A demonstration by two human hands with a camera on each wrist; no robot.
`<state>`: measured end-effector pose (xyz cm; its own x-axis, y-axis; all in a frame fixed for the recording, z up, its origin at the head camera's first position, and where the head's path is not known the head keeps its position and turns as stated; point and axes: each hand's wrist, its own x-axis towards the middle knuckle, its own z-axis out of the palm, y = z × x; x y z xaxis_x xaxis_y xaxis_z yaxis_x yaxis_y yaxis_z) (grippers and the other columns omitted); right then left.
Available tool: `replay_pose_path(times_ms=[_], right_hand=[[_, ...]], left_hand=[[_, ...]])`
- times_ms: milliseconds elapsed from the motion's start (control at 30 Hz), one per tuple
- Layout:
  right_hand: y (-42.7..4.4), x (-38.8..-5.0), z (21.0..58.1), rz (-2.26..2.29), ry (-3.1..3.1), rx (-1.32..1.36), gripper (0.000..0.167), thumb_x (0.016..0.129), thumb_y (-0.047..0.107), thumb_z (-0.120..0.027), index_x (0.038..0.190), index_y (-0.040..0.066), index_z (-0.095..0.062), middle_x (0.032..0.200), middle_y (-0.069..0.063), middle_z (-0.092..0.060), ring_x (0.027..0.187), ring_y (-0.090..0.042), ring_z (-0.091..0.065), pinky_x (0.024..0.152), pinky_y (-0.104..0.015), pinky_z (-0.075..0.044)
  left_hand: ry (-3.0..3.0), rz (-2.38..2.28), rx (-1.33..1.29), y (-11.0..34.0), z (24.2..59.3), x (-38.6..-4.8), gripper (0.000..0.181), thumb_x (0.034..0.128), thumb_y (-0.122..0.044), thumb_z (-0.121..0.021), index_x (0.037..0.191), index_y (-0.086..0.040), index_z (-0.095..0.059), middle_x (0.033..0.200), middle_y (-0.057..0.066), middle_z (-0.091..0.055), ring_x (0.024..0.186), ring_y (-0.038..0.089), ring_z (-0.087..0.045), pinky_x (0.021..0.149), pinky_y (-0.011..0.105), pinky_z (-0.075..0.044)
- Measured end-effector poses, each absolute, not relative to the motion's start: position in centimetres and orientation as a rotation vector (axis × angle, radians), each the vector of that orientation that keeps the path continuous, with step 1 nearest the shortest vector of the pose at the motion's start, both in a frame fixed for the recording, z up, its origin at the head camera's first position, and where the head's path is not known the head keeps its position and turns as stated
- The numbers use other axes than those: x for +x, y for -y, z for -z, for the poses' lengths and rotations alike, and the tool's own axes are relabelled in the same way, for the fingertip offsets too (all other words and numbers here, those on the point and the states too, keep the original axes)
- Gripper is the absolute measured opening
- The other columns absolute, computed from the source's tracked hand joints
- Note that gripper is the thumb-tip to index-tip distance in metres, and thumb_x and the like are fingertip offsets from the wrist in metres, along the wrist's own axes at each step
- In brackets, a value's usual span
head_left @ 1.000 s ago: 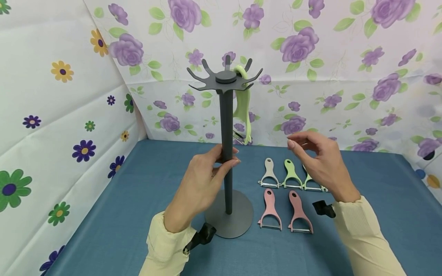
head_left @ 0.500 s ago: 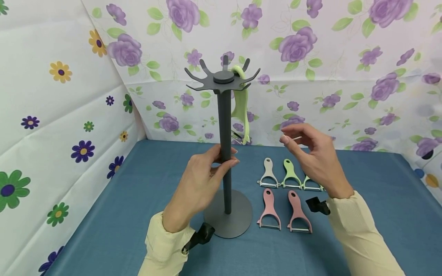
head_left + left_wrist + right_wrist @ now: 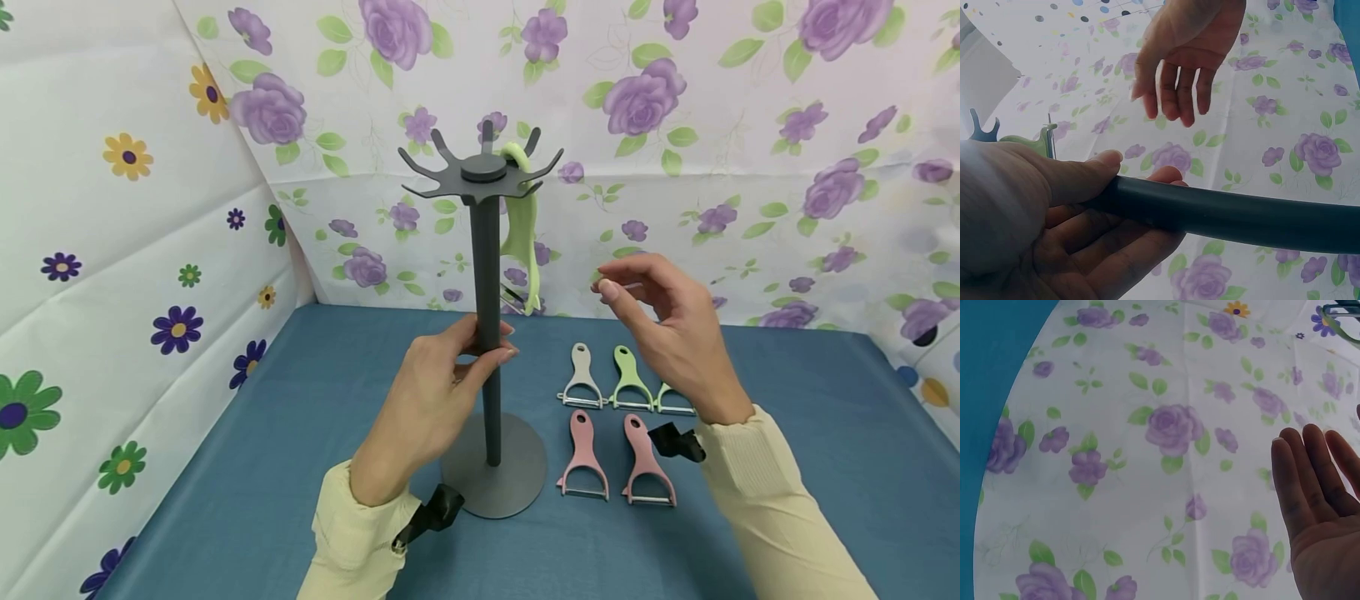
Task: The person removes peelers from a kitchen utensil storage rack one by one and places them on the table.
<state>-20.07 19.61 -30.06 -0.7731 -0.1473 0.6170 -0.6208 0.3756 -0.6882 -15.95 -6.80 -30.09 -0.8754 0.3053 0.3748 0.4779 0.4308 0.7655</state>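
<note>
My left hand [image 3: 420, 408] grips the dark grey pole of an upright hook stand [image 3: 487, 267], thumb on one side and fingers on the other. From a hook at the stand's right hangs a light green Y-shaped peeler [image 3: 522, 225], blade end down. Holding nothing, my right hand [image 3: 671, 333] hovers right of that peeler, its fingers loosely bent. Below it on the table lie a white peeler [image 3: 581, 362], a green peeler [image 3: 627, 367] and another green peeler [image 3: 673, 408], partly hidden by the hand. Two pink peelers lie in front, one pink peeler [image 3: 582, 440] left of the other [image 3: 640, 443].
The stand's round base [image 3: 517, 467] rests on a blue tablecloth [image 3: 247, 483]. White flowered sheets [image 3: 720, 150] rise behind and at the left. The stand's other hooks [image 3: 423, 167] spread out around its top.
My right hand has moved left and slightly up, toward the hanging peeler. The left hand keeps its hold on the pole. The view has shifted slightly.
</note>
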Motion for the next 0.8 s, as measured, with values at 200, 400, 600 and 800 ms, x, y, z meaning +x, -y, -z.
replay_pose_path(times_ms=[200, 400, 600, 800], right_hand=[[-19.2, -19.9, 29.6, -1.427, 2.160, 0.687, 0.022, 0.103, 0.011, -0.062, 0.124, 0.008, -0.068, 0.114, -0.002, -0.069, 0.100, -0.013, -0.071, 0.094, -0.019, -0.054], [-18.8, -19.9, 29.1, -1.446, 2.132, 0.712, 0.022, 0.102, 0.010, -0.062, 0.124, 0.008, -0.068, 0.116, -0.003, -0.069, 0.106, -0.014, -0.069, 0.095, -0.019, -0.053], [-18.4, -20.0, 28.6, -1.466, 2.111, 0.742, 0.024, 0.102, 0.008, -0.062, 0.125, 0.007, -0.067, 0.118, -0.003, -0.069, 0.109, -0.014, -0.069, 0.099, -0.020, -0.053], [-17.9, -20.0, 28.1, -1.493, 2.082, 0.790, 0.025, 0.102, 0.008, -0.061, 0.126, 0.004, -0.066, 0.119, -0.005, -0.069, 0.113, -0.017, -0.068, 0.099, -0.023, -0.053]], left_hand=[[2.490, 1.425, -0.698, 6.8, 30.1, -15.9, 0.017, 0.1029, -0.023, -0.063, 0.118, -0.015, -0.067, 0.108, -0.002, -0.077, 0.101, 0.008, -0.073, 0.087, 0.031, -0.063], [2.488, 1.437, -0.704, 6.8, 30.1, -15.9, 0.018, 0.1029, -0.023, -0.063, 0.119, -0.015, -0.067, 0.108, -0.002, -0.076, 0.102, 0.008, -0.073, 0.087, 0.031, -0.063], [2.491, 1.444, -0.698, 6.8, 30.1, -15.9, 0.019, 0.1030, -0.023, -0.062, 0.120, -0.015, -0.067, 0.109, -0.001, -0.076, 0.102, 0.009, -0.074, 0.087, 0.032, -0.063], [2.485, 1.448, -0.700, 6.8, 30.1, -15.9, 0.018, 0.1032, -0.022, -0.062, 0.119, -0.014, -0.067, 0.108, -0.001, -0.077, 0.102, 0.009, -0.073, 0.088, 0.032, -0.062]])
